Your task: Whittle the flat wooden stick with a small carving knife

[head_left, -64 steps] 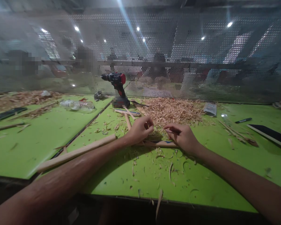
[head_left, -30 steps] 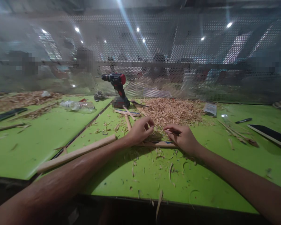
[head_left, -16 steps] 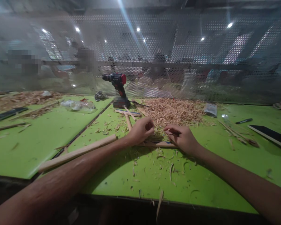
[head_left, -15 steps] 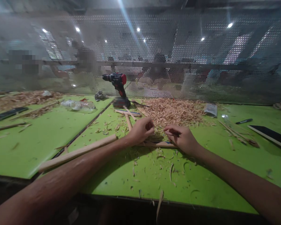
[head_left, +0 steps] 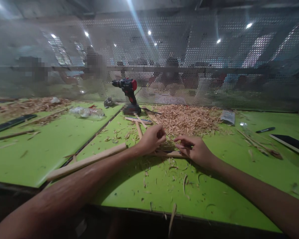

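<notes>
My left hand (head_left: 153, 140) is closed in a pinch above the bench. A thin pale sliver seems to stick out from its fingertips, too small to make out. Facing it across a small gap, my right hand (head_left: 198, 149) has its thumb and fingers bent together around something thin that I cannot name. Under the hands lies a flat wooden strip (head_left: 169, 153), partly covered by them. A long pale wooden stick (head_left: 89, 161) rests beside my left forearm. Curled wood shavings (head_left: 173, 168) are scattered in front of the hands.
Behind my hands a cordless drill (head_left: 129, 94) stands upright near a perforated screen (head_left: 201, 73). Right of it is a heap of shavings (head_left: 189, 119). A plastic bottle (head_left: 88, 113) lies left; a marker (head_left: 265, 129) and a dark flat board (head_left: 291, 144) lie right.
The view has turned slightly left, so the bench things sit a little further right. Both hands stay close together over the wooden strip, with only small finger movement.
</notes>
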The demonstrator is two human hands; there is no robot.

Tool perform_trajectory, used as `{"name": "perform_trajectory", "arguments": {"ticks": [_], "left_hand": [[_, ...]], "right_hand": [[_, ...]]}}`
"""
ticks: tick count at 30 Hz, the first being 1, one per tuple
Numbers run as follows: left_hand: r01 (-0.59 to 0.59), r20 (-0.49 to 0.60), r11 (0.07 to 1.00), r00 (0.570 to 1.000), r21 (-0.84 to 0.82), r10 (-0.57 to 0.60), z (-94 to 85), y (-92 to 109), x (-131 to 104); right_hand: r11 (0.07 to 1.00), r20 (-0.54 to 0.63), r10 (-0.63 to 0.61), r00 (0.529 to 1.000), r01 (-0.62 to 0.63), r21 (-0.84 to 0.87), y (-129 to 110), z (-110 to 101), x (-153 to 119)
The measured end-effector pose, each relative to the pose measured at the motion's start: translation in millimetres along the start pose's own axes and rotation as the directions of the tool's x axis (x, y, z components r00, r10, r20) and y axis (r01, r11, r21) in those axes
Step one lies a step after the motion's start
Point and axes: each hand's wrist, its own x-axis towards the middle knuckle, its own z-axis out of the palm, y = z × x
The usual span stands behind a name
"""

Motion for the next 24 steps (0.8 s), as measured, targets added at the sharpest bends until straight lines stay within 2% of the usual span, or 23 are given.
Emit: {"name": "perform_trajectory", "arguments": {"ticks": [9, 15, 24], "left_hand": [[0.022, -0.010, 0.999, 1.000, -0.035, -0.022, 0.1, 1.4, -1.0], [0.028, -0.019, 0.996, 0.999, -0.083, -0.030, -2.1, 8.2, -1.4], [0.013, 0.002, 0.996, 1.000, -0.083, -0.013, -0.4, 3.1, -0.6]], "right_hand": [[1.000, 0.002, -0.008, 1.000, 0.008, -0.015, -2.5, 0.3, -0.7], [0.998, -0.072, 0.046, 0.996, -0.043, 0.047, -0.2, 1.6, -0.6], [1.000, -0.101, 0.019, 0.995, -0.017, 0.016, 1.2, -0.4, 1.5]]}}
